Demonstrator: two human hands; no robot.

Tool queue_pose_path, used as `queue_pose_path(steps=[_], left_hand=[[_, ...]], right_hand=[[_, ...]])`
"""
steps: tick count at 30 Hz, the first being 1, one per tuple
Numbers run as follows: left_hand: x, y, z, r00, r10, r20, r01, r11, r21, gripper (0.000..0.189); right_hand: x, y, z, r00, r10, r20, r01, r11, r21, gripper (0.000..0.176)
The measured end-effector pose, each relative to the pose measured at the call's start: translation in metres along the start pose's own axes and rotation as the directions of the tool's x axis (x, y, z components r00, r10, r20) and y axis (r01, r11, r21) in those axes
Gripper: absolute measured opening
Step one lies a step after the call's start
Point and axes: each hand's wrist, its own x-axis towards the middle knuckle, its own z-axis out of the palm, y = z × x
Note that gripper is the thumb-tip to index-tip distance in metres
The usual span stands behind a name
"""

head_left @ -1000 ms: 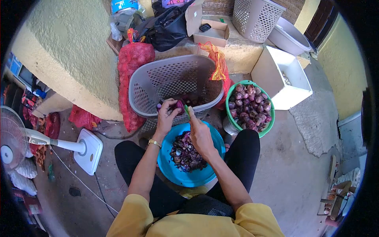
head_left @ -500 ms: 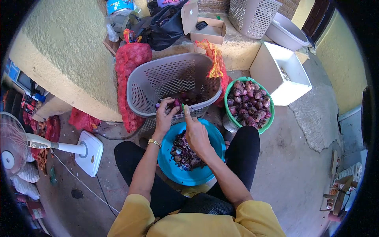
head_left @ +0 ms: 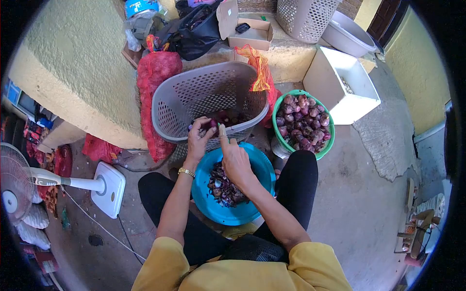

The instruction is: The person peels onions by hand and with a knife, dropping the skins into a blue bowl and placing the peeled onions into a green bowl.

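My left hand [head_left: 198,143], with a gold bracelet at the wrist, pinches a red onion [head_left: 212,125] over the near rim of the grey laundry basket [head_left: 179,97]. Close beside it, my right hand [head_left: 234,159] is closed with its index finger stretched forward, on what looks like a small knife [head_left: 221,125]. Only a greenish bit of that knife shows by the fingertip; the rest is hidden. Several purple onions lie inside the grey basket. Below my hands, a blue basin [head_left: 204,208] holds onion skins and scraps [head_left: 225,191].
A green basket [head_left: 331,138] full of red onions stands to the right, near a white box [head_left: 323,80]. Red mesh sacks [head_left: 154,97] flank the grey basket. On the left is a fan [head_left: 73,180]; a cable runs over the floor. Behind are cardboard and a black bag.
The view has shifted slightly, so the surroundings sit a little further left and up. My hands have moved a little left; the onion stays in my left hand.
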Motion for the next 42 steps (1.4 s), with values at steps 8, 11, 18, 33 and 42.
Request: queue_pose_path(steps=[8, 11, 18, 33, 42], left_hand=[[0.001, -0.002, 0.000, 0.999, -0.031, 0.027, 0.033, 0.997, -0.075, 0.033], [0.003, -0.004, -0.001, 0.999, -0.042, 0.028, 0.043, 0.997, -0.057, 0.032], [0.004, -0.001, -0.001, 0.996, -0.086, 0.015, 0.087, 0.991, -0.099, 0.032], [0.006, -0.016, -0.004, 0.992, -0.110, 0.058, 0.118, 0.981, -0.153, 0.034], [-0.001, 0.010, -0.009, 0.988, 0.011, 0.152, -0.012, 1.000, 0.002, 0.048]], right_hand=[[-0.010, 0.006, 0.007, 1.000, -0.025, -0.004, 0.024, 1.000, -0.015, 0.099], [-0.008, 0.005, 0.008, 1.000, -0.012, -0.018, 0.012, 1.000, -0.016, 0.101], [-0.012, 0.009, 0.011, 0.999, -0.030, -0.017, 0.029, 0.999, -0.042, 0.093], [-0.030, 0.033, 0.036, 1.000, -0.018, 0.020, 0.018, 1.000, -0.002, 0.090], [-0.029, 0.035, 0.031, 0.999, -0.013, 0.030, 0.013, 1.000, 0.008, 0.087]])
